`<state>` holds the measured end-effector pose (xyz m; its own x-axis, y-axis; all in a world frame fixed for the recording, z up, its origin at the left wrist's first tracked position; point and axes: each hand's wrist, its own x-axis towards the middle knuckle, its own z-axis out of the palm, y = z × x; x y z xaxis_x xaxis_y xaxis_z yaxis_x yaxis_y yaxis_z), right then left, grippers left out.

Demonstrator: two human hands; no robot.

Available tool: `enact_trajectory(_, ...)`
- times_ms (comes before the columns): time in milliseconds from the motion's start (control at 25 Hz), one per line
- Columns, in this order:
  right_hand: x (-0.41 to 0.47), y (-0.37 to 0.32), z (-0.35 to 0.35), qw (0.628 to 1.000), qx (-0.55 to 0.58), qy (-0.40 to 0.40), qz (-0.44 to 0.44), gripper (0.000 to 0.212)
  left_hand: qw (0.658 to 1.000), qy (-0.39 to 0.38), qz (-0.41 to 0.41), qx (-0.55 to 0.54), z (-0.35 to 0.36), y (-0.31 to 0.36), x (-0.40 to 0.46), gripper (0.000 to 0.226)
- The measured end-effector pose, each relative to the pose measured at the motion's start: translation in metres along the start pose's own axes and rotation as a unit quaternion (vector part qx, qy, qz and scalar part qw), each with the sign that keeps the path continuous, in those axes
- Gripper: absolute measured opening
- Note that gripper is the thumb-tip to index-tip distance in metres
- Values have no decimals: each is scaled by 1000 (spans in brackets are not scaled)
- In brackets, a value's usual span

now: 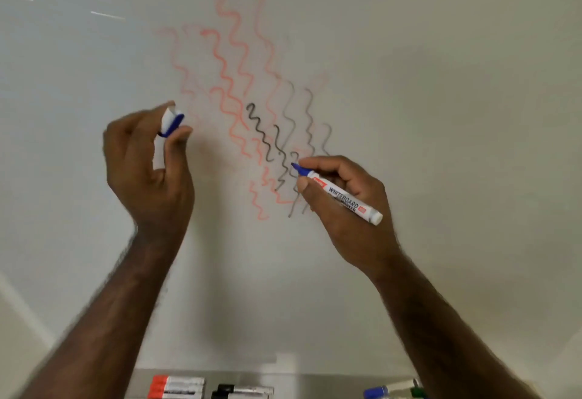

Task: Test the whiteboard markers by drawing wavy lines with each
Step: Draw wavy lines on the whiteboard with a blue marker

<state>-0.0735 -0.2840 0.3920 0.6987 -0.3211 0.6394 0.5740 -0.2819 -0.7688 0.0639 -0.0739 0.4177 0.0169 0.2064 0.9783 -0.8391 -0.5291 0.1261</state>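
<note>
1. The right hand (pixel 340 197), right of the frame's centre, pinched a white-barrelled whiteboard marker with a blue tip (pixel 341 195) between thumb and fingers in a writing grip. The barrel sloped down toward the lower right and the tip pointed up-left, which let the nib meet the glossy white whiteboard (pixel 441 115) at a slant.

2. The nib sat at or just off the board, among the lower ends of the black wavy lines (pixel 267 137) at mid-frame; whether it touched could not be told. No blue line was visible, so the blue test seemed to be only starting.

3. The left hand (pixel 148 162), left of centre, pinched the blue and white marker cap (pixel 171 124) between thumb and fingertips, the other fingers loosely curled. It was held away from the drawing, probably to keep the cap ready for closing the marker without covering the writing area.

4. Red-orange wavy lines (pixel 230 61) ran from the upper middle down toward the centre, some faint, beside the black and fainter grey ones. That suggested red and black markers had been tried.

5. Along the bottom edge, a grey metal tray (pixel 315 383) held the other markers sorted by colour: red-capped markers (pixel 176 386) at lower left of centre, black-capped markers (pixel 241 390) beside them, and blue and green markers (pixel 393 390) at lower right, within reach for the next tests.
</note>
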Motion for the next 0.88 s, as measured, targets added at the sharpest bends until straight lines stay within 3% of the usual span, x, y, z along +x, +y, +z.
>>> enact_trajectory(120,29,-20,16,997,-27,33,-59,16,999,47,12,0,17,-32,27,29)
enact_trajectory(480,79,-34,36,949,-204,120,-208,14,1000,28,-9,11,45,-66,11,35)
enact_trajectory(880,102,-31,51,904,-225,237,-276,10,1000,20,1,23,45,-70,9,36)
